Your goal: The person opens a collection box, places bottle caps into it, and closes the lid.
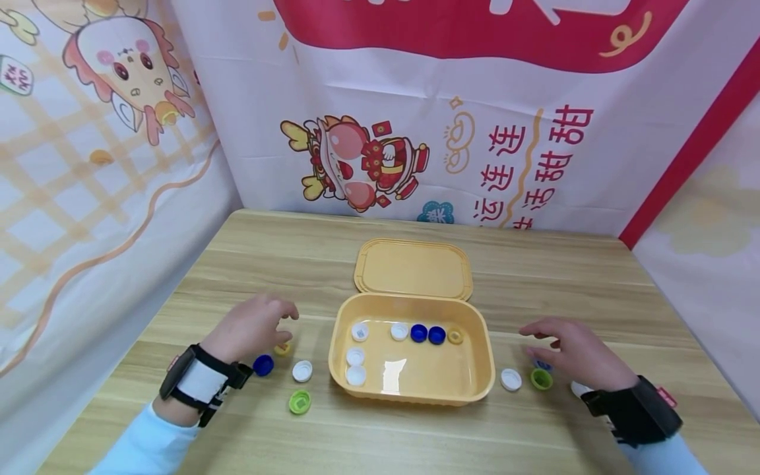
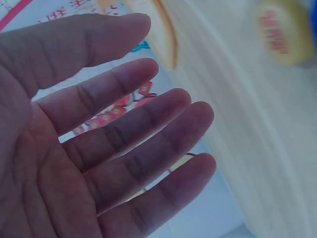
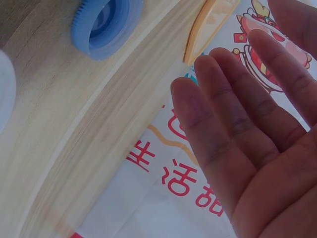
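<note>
My left hand [image 1: 251, 330] hovers over the table left of the box, fingers spread and holding nothing. Below and around it lie a yellow bottle cap [image 1: 282, 348], a blue cap [image 1: 263, 365], a white cap [image 1: 302, 371] and a green cap [image 1: 299, 402]. To the right of the box is my right hand [image 1: 584, 353], also raised with nothing in it. Near that hand are a white cap [image 1: 510, 379], a green cap [image 1: 541, 379], a blue cap [image 3: 104, 25] and another white cap [image 1: 579, 389], the last partly hidden by the wrist.
Between the hands stands an open yellow plastic box [image 1: 410, 392] with several white, blue and yellow caps inside. Its flat lid [image 1: 413, 267] lies just behind it. A printed cloth [image 1: 380, 86] hangs at the table's back edge, with more cloth along both sides.
</note>
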A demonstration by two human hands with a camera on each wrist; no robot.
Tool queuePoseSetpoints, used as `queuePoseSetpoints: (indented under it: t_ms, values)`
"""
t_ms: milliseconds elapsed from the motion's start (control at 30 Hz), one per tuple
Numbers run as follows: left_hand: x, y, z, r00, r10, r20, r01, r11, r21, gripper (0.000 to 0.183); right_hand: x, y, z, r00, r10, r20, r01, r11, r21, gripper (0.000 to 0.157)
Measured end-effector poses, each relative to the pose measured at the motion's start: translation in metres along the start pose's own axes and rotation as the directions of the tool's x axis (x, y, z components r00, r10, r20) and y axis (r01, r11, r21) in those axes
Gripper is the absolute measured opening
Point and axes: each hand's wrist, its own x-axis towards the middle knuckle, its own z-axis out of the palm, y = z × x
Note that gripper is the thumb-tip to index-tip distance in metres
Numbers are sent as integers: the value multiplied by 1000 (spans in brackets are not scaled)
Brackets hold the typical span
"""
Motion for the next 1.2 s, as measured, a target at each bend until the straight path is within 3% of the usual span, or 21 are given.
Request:
queuePoseSetpoints:
  t_ms: [200,500,1200]
  values:
    - [-4,-8,16,996,-68,53,69,997,-33,25,-1,1,1,1000,1,-3,-1,1000,-7,34]
    - [-4,-12,31,992,-98,80,102,994,-50,21,-2,3,4,1000,-3,-15,3,1000,-14,34]
    - [-4,-13,41,998,-55,14,56,998,-14,17,-4,6,6,1000,14,-5,-14,1000,5,36]
